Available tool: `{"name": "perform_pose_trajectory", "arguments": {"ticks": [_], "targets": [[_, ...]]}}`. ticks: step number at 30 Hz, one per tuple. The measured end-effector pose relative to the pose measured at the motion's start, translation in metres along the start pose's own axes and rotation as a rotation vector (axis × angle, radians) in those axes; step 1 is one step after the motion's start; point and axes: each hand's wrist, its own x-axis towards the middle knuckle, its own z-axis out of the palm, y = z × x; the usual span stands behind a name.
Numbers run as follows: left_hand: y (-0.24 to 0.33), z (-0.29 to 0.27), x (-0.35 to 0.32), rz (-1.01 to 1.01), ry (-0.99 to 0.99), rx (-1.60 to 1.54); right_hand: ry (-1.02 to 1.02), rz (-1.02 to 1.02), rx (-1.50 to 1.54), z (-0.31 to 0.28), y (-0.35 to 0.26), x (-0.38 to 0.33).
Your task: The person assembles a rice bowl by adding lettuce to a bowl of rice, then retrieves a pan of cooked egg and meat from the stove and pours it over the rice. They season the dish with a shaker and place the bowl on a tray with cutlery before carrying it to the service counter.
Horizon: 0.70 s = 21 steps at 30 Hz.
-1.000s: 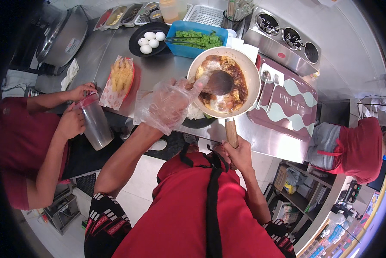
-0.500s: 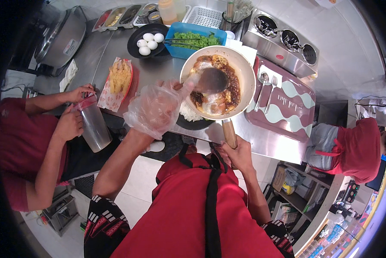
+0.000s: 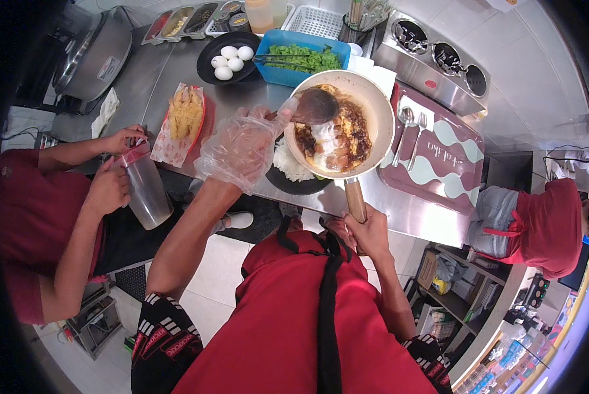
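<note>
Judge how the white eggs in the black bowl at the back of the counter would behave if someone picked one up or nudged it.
The eggs look smooth and rounded, so probably roll freely. Their black bowl likely keeps them in.

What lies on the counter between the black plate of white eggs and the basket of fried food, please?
Only bare steel counter separates the black plate of white eggs from the red basket of fried food in the head view.
</note>
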Motion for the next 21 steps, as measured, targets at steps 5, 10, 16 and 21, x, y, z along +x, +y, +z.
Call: {"name": "perform_pose_trajectory", "arguments": {"ticks": [5, 10, 16, 21], "targets": [[0.0, 0.0, -0.008, -0.036, -0.042, 0.018, 0.003, 0.045, 0.011, -0.001, 0.001, 0.002], [0.009, -0.003, -0.003, -0.005, 0.055, -0.053, -0.017, 0.042, -0.02, -0.003, -0.003, 0.003], [0.023, -0.009, -0.001, -0.012, -0.073, -0.025, -0.026, -0.012, -0.057, -0.001, -0.006, 0.003], [0.017, -0.009, -0.016, -0.019, -0.089, -0.031, -0.005, -0.001, -0.05, -0.002, 0.003, 0.004]]}}
